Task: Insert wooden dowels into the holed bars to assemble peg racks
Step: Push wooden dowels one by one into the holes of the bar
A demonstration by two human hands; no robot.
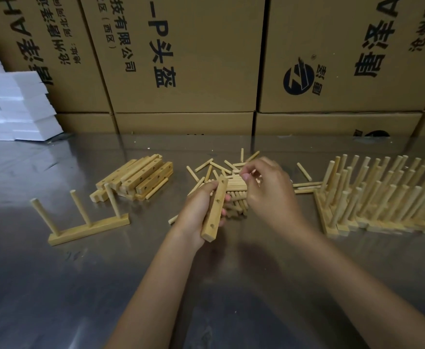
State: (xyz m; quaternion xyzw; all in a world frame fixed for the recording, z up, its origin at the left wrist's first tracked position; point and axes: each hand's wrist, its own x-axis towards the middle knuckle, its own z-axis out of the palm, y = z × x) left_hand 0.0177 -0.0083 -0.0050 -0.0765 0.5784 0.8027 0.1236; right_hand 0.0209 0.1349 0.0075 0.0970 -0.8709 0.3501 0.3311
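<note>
Two hands at work: the left hand (201, 207) grips a pale holed wooden bar (215, 207); the right hand (267, 187), blurred, fingers curled over loose dowels (234, 190), grasp unclear. A misaligned dowel could jam.

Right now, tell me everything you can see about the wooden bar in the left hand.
The holed bar is a light, pale wood strip of square section with round holes along one face; all visible holes are empty. It is held off the metal table, tilted steeply, its far end near the dowel pile. The left hand grips its middle from the left; nothing else visibly touches it.
</note>
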